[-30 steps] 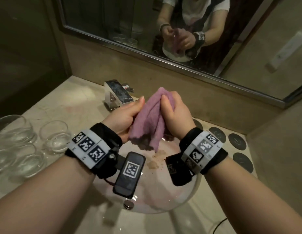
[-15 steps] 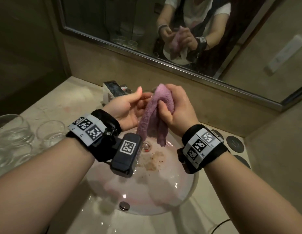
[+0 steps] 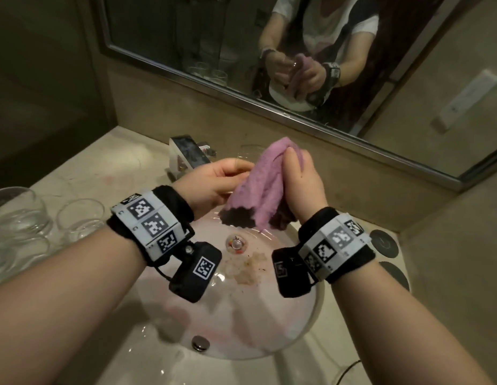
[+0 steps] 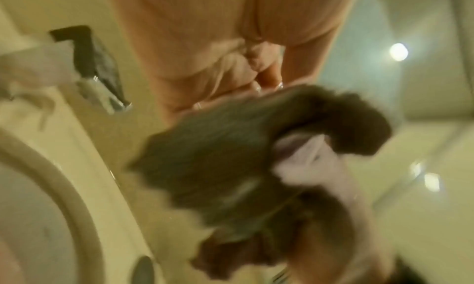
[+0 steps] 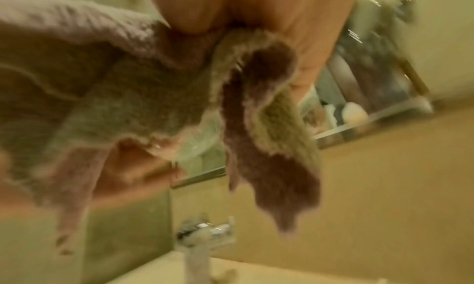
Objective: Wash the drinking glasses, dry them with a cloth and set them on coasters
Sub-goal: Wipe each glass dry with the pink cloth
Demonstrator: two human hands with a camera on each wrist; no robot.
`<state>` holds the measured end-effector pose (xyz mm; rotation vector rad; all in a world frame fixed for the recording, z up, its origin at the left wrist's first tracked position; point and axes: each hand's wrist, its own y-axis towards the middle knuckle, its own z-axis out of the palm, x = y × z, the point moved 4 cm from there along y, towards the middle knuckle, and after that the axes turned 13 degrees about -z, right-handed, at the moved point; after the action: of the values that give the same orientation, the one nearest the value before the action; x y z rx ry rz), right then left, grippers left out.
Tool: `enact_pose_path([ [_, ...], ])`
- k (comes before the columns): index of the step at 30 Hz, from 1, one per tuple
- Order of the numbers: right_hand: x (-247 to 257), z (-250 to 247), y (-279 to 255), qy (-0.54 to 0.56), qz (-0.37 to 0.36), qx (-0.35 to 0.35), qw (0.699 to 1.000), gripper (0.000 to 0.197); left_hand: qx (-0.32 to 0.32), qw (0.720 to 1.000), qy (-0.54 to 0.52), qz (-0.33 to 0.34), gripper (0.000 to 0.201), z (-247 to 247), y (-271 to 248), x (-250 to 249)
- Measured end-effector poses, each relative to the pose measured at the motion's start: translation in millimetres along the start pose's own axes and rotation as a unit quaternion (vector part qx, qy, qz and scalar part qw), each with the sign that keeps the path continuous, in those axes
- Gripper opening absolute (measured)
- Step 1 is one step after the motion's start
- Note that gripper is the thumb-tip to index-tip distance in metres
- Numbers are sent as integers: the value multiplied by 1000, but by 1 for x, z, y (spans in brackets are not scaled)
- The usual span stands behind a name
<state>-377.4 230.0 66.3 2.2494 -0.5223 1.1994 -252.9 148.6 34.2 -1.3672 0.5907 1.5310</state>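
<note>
Over the sink, my left hand holds a clear drinking glass, of which mostly the rim shows. My right hand grips a purple cloth bunched against and into the glass, its loose end hanging toward the basin. The left wrist view shows the cloth dark and blurred below my fingers. In the right wrist view the cloth drapes from my palm. Several wet glasses stand on the counter at the left. Dark round coasters lie at the right, bare where they show.
A white basin with brownish residue near its drain lies under my hands. A chrome faucet stands behind it. A mirror covers the back wall. The side wall stands close at the right.
The cloth has been worked round, its loose end now hanging lower and spread wider. My left fingers have drawn away from the cloth, and the glass rim now shows behind it.
</note>
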Motion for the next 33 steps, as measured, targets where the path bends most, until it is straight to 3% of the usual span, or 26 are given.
enact_pose_path([
  [3, 11, -2, -4, -125, -174, 2, 977, 25, 7, 988, -144, -55, 33, -2, 3, -2],
  [6, 15, 2, -7, -131, -247, -10, 960, 37, -21, 988, -151, -19, 33, 2, 5, -10],
  [8, 15, 0, -4, -89, -195, -41, 976, 24, -40, 994, -103, 21, 28, 7, 4, -15],
  [11, 8, -1, 6, 75, 3, -23, 997, 21, -83, 989, 72, 100, 25, 9, -4, -30],
  [13, 2, 1, 5, 225, 127, 19, 966, 28, -74, 968, 202, 132, 21, 10, -6, -36],
  [15, 2, 2, 0, 282, 170, 30, 944, 33, -65, 946, 285, 144, 23, 10, -7, -38],
  [18, 1, 0, 5, 257, 112, -50, 959, 40, -90, 949, 268, 142, 8, 10, -8, -45],
  [21, 16, -10, 10, 143, 26, -122, 982, 36, -159, 960, 201, 113, 10, 0, -1, -40],
  [22, 21, -14, 10, 110, -16, -138, 984, 34, -166, 969, 164, 84, 21, -2, -1, -38],
  [25, 32, -17, 7, 16, -151, -133, 979, 33, -67, 997, -1, -23, 39, 7, -3, -34],
  [29, 38, -8, 1, -93, -310, -66, 944, 40, 5, 994, -110, -18, 51, 18, -4, -36],
  [31, 35, -7, 1, -81, -285, -67, 953, 39, -17, 993, -116, 14, 42, 21, -6, -36],
  [33, 26, -5, 3, 8, -141, -63, 988, 36, -69, 995, 32, 67, 28, 21, -12, -39],
])
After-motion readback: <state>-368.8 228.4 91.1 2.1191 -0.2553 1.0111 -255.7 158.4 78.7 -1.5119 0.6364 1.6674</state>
